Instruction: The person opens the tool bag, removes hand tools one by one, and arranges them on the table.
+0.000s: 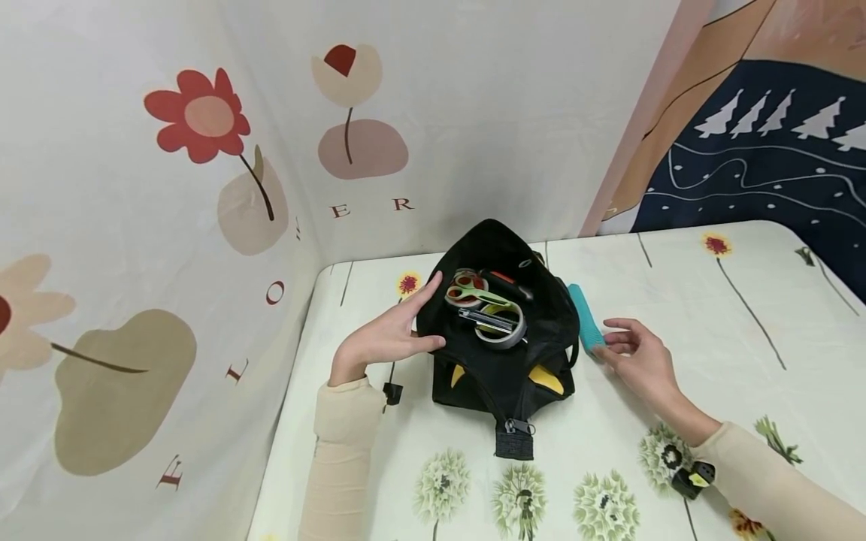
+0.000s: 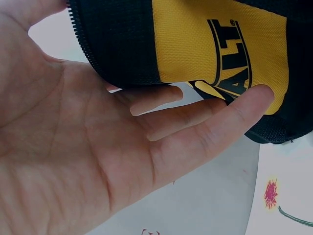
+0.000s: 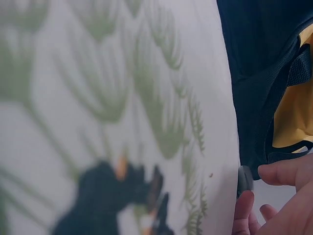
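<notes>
A black and yellow tool bag (image 1: 487, 376) stands on the table with its mouth gaping upward. My left hand (image 1: 389, 334) spreads thumb and fingers against the bag's left rim. In the left wrist view its fingers (image 2: 210, 132) lie nearly straight along the yellow lettered side. Just right of the bag, my right hand (image 1: 643, 361) pinches the near end of a long teal object (image 1: 585, 315) whose kind I cannot tell. Inside the bag lie green-handled scissors (image 1: 473, 293), a grey tape roll (image 1: 519, 330), a metallic utility knife (image 1: 485, 321) and a red-and-black handled tool (image 1: 506, 284).
A patterned cloth covers the table (image 1: 717, 330). Behind and to the left rises a white fabric wall (image 1: 473, 113) with printed flowers. The bag's zip-end tab (image 1: 514, 445) hangs toward me over the cloth.
</notes>
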`<state>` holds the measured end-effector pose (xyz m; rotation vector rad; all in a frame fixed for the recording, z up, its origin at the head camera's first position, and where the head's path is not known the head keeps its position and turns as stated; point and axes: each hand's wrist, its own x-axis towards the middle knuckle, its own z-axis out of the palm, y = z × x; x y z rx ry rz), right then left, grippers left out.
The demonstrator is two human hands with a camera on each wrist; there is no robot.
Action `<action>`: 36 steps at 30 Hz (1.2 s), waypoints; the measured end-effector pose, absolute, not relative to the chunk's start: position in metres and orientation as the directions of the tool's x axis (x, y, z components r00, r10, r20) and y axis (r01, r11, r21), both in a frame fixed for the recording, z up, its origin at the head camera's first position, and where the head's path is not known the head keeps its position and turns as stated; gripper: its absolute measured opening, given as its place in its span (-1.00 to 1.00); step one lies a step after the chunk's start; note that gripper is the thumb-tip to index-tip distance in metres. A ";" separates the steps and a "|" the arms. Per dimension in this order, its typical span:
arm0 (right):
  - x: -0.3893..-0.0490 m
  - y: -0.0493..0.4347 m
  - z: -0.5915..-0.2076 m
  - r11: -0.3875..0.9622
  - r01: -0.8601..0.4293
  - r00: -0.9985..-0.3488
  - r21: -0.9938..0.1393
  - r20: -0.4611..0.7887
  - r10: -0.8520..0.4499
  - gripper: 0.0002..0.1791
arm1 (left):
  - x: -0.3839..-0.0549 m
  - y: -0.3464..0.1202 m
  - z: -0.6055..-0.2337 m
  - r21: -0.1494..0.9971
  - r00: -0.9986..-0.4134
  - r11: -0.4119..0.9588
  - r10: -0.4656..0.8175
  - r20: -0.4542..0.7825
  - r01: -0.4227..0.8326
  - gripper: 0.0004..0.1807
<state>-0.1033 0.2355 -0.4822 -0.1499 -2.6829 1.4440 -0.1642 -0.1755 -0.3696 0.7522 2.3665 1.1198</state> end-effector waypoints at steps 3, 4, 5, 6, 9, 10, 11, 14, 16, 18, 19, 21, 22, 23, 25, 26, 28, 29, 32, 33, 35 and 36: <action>-0.103 0.236 -0.482 0.546 0.048 -0.991 -0.837 0.028 0.130 -0.48 | -0.164 -0.176 -0.370 0.798 -0.767 0.528 0.627 -0.136 0.290 0.14; -0.103 0.236 -0.482 0.545 0.050 -0.991 -0.837 0.026 0.131 -0.48 | -0.164 -0.176 -0.370 0.799 -0.766 0.526 0.628 -0.136 0.290 0.14; -0.102 0.236 -0.481 0.541 0.053 -0.991 -0.839 0.022 0.130 -0.48 | -0.164 -0.176 -0.370 0.801 -0.766 0.525 0.628 -0.135 0.289 0.14; -0.102 0.237 -0.481 0.541 0.057 -0.991 -0.839 0.018 0.131 -0.49 | -0.164 -0.176 -0.370 0.800 -0.766 0.525 0.629 -0.136 0.289 0.15; -0.102 0.236 -0.477 0.535 0.069 -0.990 -0.842 0.006 0.138 -0.48 | -0.164 -0.176 -0.370 0.800 -0.766 0.525 0.628 -0.134 0.290 0.15; -0.102 0.236 -0.475 0.534 0.070 -0.990 -0.843 0.007 0.141 -0.48 | -0.164 -0.176 -0.370 0.800 -0.766 0.524 0.628 -0.133 0.291 0.15; -0.102 0.236 -0.473 0.535 0.069 -0.989 -0.842 0.011 0.145 -0.48 | -0.164 -0.176 -0.370 0.800 -0.767 0.525 0.628 -0.134 0.291 0.15; -0.102 0.236 -0.467 0.535 0.050 -0.987 -0.844 0.041 0.156 -0.47 | -0.164 -0.176 -0.369 0.799 -0.769 0.527 0.625 -0.134 0.289 0.14; -0.102 0.236 -0.464 0.539 0.029 -0.985 -0.842 0.068 0.160 -0.47 | -0.164 -0.176 -0.369 0.799 -0.770 0.528 0.624 -0.135 0.288 0.14; -0.103 0.236 -0.461 0.533 0.015 -0.982 -0.846 0.087 0.165 -0.47 | -0.164 -0.176 -0.369 0.800 -0.768 0.526 0.626 -0.134 0.289 0.14; -0.103 0.236 -0.459 0.529 0.009 -0.981 -0.849 0.094 0.168 -0.47 | -0.164 -0.175 -0.369 0.801 -0.767 0.524 0.628 -0.133 0.290 0.14; -0.103 0.235 -0.456 0.523 -0.007 -0.979 -0.852 0.113 0.170 -0.48 | -0.164 -0.176 -0.369 0.800 -0.765 0.524 0.630 -0.131 0.294 0.14; -0.103 0.234 -0.455 0.520 -0.017 -0.978 -0.854 0.123 0.171 -0.49 | -0.164 -0.176 -0.369 0.799 -0.765 0.523 0.631 -0.131 0.295 0.14; -0.103 0.234 -0.453 0.516 -0.028 -0.976 -0.856 0.134 0.171 -0.49 | -0.164 -0.176 -0.369 0.800 -0.764 0.523 0.632 -0.131 0.295 0.15; -0.104 0.232 -0.450 0.515 -0.054 -0.973 -0.855 0.162 0.167 -0.50 | -0.164 -0.177 -0.369 0.800 -0.764 0.523 0.632 -0.132 0.295 0.15; -0.104 0.231 -0.448 0.511 -0.069 -0.970 -0.857 0.176 0.165 -0.51 | -0.164 -0.177 -0.369 0.799 -0.764 0.524 0.631 -0.133 0.294 0.15; -0.105 0.230 -0.443 0.498 -0.097 -0.966 -0.862 0.202 0.161 -0.51 | -0.164 -0.177 -0.369 0.800 -0.764 0.525 0.631 -0.137 0.291 0.15; -0.105 0.229 -0.440 0.491 -0.112 -0.963 -0.864 0.216 0.159 -0.52 | -0.164 -0.177 -0.369 0.800 -0.764 0.525 0.631 -0.138 0.289 0.15; -0.105 0.225 -0.429 0.464 -0.156 -0.957 -0.872 0.250 0.148 -0.53 | -0.164 -0.177 -0.369 0.799 -0.765 0.530 0.628 -0.145 0.283 0.16; -0.106 0.224 -0.426 0.455 -0.170 -0.954 -0.874 0.261 0.144 -0.53 | -0.164 -0.177 -0.369 0.799 -0.766 0.532 0.626 -0.147 0.282 0.16; -0.106 0.222 -0.420 0.434 -0.198 -0.950 -0.879 0.281 0.134 -0.54 | -0.163 -0.177 -0.368 0.800 -0.767 0.532 0.624 -0.150 0.276 0.15; -0.106 0.221 -0.418 0.425 -0.211 -0.949 -0.880 0.289 0.128 -0.53 | -0.163 -0.176 -0.368 0.800 -0.768 0.533 0.623 -0.151 0.275 0.15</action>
